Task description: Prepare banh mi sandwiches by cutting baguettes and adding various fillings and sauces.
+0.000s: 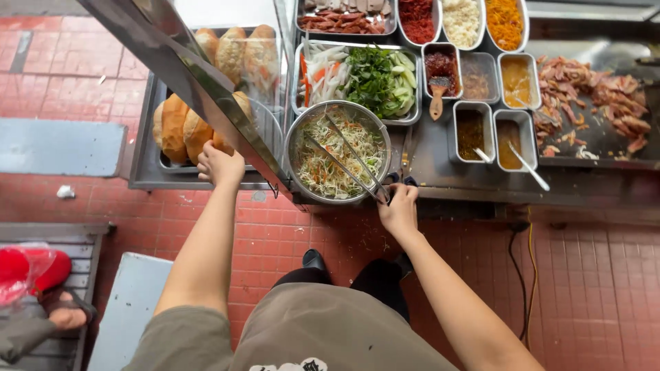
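Head view, left hand: the left hand point(218, 163) reaches to the bread tray point(141, 161); its fingers are curled on a bread roll point(194, 132) at the tray's near edge, among other rolls behind a glass pane
Head view, right hand: the right hand point(398, 208) is clenched on the handles of metal tongs point(350, 159); the tongs lie slanted across a round steel bowl point(297, 148) of shredded salad, tips down in the shreds
Head view, worktop: the steel worktop point(430, 161) carries the bowl at its near edge; just behind it sits a tray of greens point(375, 82); to the right stand small sauce tubs point(473, 130) with spoons; sliced meat point(591, 96) lies far right
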